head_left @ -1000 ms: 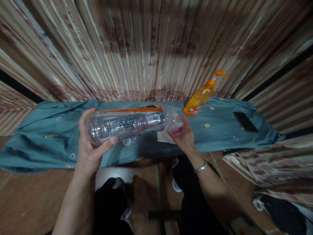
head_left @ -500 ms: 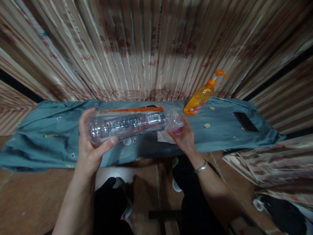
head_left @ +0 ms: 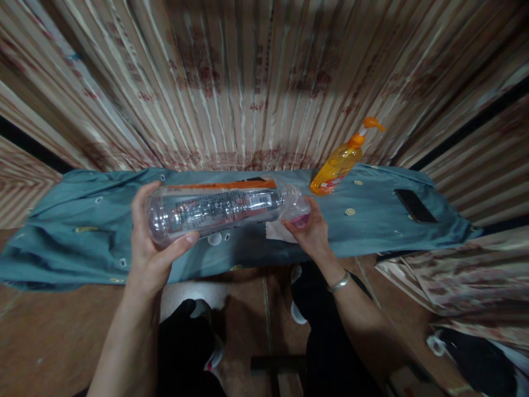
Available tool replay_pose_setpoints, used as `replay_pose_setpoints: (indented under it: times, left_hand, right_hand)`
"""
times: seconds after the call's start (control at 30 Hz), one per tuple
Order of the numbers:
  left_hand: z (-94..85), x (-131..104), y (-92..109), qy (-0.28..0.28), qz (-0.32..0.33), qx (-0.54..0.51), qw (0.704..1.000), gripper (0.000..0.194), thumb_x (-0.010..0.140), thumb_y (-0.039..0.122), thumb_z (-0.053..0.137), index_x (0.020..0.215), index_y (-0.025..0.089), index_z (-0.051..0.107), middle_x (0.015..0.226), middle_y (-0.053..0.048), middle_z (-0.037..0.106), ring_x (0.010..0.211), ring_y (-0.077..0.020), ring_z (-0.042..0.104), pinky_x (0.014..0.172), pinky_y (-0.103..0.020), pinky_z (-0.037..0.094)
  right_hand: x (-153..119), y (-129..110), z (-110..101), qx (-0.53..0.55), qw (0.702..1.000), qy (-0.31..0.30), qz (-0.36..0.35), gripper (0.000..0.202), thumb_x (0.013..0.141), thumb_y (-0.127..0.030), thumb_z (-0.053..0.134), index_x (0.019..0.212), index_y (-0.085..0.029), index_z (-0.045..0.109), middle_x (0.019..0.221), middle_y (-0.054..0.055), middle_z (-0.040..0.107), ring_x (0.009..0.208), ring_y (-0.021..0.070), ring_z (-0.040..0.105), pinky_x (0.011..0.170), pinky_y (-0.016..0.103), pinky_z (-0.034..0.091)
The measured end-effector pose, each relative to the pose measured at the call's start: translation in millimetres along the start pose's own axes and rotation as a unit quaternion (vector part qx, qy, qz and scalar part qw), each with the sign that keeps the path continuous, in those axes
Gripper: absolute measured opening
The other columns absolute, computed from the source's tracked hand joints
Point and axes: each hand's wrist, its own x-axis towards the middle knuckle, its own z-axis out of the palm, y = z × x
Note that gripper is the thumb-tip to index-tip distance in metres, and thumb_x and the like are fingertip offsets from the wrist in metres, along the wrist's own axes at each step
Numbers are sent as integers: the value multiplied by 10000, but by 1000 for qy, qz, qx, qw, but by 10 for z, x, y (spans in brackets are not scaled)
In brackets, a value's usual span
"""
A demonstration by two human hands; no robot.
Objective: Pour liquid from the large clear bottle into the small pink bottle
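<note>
A large clear plastic bottle [head_left: 219, 207] with an orange-edged printed label lies nearly level in the air over the cloth-covered table. My left hand [head_left: 155, 242] is wrapped round its base end, the thumb along the near side. At the neck end, my right hand [head_left: 312, 229] closes its fingers on a small clear piece with pink in it [head_left: 301, 220]. That piece meets the bottle's mouth; I cannot tell whether it is a cup or a cap. Below the neck a whitish sheet [head_left: 281, 231] lies on the cloth, partly hidden by my right hand.
An orange pump bottle [head_left: 336, 165] stands on the blue-green tablecloth [head_left: 103, 231], right of the bottle's neck. Farther right lies a black phone [head_left: 414, 205]. A round white spot [head_left: 215, 239] shows on the cloth below the bottle. A pleated patterned curtain [head_left: 256, 82] rises behind the table.
Almost nothing differs. My left hand and the base end of the bottle have shifted very slightly left; the right hand stays in place.
</note>
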Motion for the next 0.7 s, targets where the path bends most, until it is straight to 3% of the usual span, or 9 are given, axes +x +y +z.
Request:
replay_pose_setpoints:
  times: [0.37, 0.63, 0.7]
  left_hand:
    - [-5, 1, 11, 4, -2, 8, 1000, 976, 549, 469, 930, 1426, 389, 510, 1351, -37, 557, 1179, -285, 555, 1056, -488, 434]
    - [-9, 6, -1, 1, 12, 17, 1000, 967, 565, 464, 926, 1433, 396, 503, 1347, -34, 560, 1205, -282, 557, 1052, -468, 445]
    - [-9, 7, -7, -2, 43, 43, 998, 954, 606, 488, 900, 1455, 378, 481, 1333, -53, 572, 1164, -280, 588, 1003, -462, 487]
  right_hand:
    - [-5, 22, 0, 5, 1000, -1, -4, 859, 694, -518, 838, 1395, -159, 496, 1346, 188, 664, 1234, 357, 656, 1038, 529, 545]
    - [-1, 5, 1, 2, 1000, 1, -4, 854, 686, -491, 845, 1390, -148, 503, 1351, 197, 662, 1228, 358, 659, 1044, 536, 541]
    - [0, 3, -3, 0, 1000, -5, 2, 855, 683, -485, 847, 1388, -144, 503, 1347, 200, 664, 1223, 360, 662, 1041, 538, 544]
